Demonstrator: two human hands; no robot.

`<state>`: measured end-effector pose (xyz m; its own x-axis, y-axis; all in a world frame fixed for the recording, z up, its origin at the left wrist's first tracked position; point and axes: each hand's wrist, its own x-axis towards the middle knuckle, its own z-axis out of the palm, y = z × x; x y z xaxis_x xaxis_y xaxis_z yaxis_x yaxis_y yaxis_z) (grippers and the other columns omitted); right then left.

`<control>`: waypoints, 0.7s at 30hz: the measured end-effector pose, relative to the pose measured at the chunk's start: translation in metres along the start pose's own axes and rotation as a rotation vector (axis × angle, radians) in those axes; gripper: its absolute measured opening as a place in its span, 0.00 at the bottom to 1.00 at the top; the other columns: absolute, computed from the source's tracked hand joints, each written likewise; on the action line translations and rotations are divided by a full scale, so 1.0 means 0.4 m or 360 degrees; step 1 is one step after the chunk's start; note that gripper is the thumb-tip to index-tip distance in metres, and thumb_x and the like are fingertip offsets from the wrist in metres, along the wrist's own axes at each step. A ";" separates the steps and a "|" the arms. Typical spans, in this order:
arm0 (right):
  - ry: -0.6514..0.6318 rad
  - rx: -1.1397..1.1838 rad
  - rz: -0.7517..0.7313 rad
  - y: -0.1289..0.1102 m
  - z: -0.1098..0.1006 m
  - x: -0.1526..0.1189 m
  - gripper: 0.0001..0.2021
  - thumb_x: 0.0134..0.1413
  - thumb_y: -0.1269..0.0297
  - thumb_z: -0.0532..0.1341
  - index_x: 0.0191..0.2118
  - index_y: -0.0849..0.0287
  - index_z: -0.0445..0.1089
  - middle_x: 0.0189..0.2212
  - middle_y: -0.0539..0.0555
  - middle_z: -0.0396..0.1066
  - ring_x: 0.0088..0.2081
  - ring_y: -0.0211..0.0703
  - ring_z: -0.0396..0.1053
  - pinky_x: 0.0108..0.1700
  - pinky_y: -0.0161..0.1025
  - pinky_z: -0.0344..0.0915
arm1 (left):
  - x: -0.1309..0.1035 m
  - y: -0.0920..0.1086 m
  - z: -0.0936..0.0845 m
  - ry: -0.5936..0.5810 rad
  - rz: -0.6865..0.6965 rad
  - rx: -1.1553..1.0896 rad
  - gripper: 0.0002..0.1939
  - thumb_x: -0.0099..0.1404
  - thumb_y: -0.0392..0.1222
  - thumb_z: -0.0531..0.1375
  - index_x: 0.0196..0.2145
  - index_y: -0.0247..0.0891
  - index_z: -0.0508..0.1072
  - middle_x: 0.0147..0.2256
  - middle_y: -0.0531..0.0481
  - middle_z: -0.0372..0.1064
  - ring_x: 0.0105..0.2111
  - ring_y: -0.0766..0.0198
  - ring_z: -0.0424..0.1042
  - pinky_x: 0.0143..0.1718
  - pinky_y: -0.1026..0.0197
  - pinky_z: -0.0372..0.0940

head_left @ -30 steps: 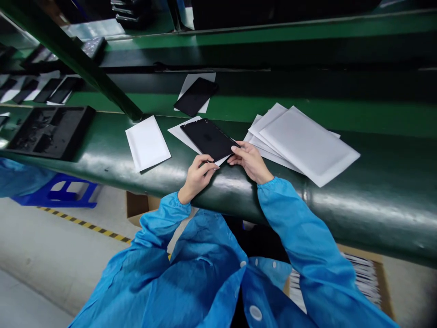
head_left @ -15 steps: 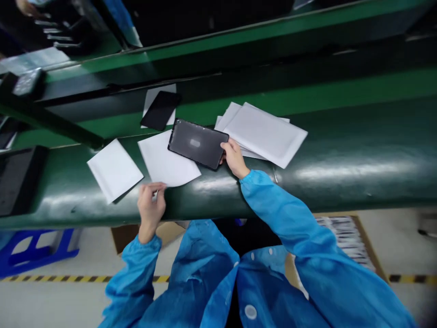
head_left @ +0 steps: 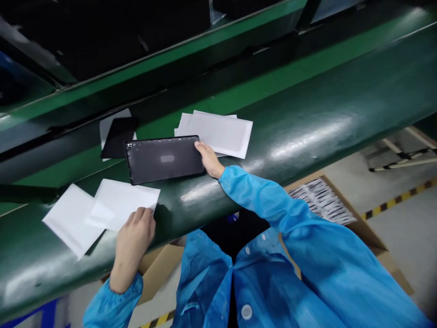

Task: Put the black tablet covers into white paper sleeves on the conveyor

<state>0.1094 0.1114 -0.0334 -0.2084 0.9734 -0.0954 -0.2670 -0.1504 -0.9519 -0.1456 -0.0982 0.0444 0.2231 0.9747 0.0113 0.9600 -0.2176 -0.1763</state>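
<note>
My right hand (head_left: 210, 159) grips the right end of a black tablet back cover (head_left: 167, 161), thumb on its upper face, with the camera hole at the far left corner. Fingers closed, my left hand (head_left: 136, 232) pinches the right corner of a white paper sleeve (head_left: 123, 200). That sleeve overlaps another white sleeve (head_left: 73, 221) on its left. Behind the cover, a black panel (head_left: 118, 136) lies on a pale sheet (head_left: 111, 125). Several white sleeves (head_left: 223, 132) are stacked just beyond my right hand.
The green bench (head_left: 307, 109) runs across the view, with a raised ledge behind. Below it on the right stands a cardboard box (head_left: 368, 237) full of striped white items. Another cardboard box (head_left: 160, 273) sits under the bench, near yellow-black floor tape (head_left: 398, 200).
The white sleeve has moved left in my left hand and now overlaps its neighbour. My right hand holds the tablet cover clear of that sleeve, turned more level. The camera view has swung right.
</note>
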 end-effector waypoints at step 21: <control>-0.0217 0.0643 0.0364 -0.088 -0.061 -0.053 0.38 0.58 0.22 0.62 0.54 0.52 0.79 0.41 0.58 0.83 0.50 0.62 0.82 0.51 0.58 0.83 | 0.046 -0.053 0.019 -0.0159 -0.0373 -0.0791 0.06 0.63 0.42 0.57 0.32 0.41 0.72 0.32 0.47 0.77 0.32 0.57 0.77 0.38 0.58 0.72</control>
<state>0.1463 0.1003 -0.0052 -0.4184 0.8801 -0.2244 -0.5383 -0.4393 -0.7192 -0.1631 -0.0751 0.0410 0.0000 0.9946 -0.1033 0.9518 0.0317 0.3052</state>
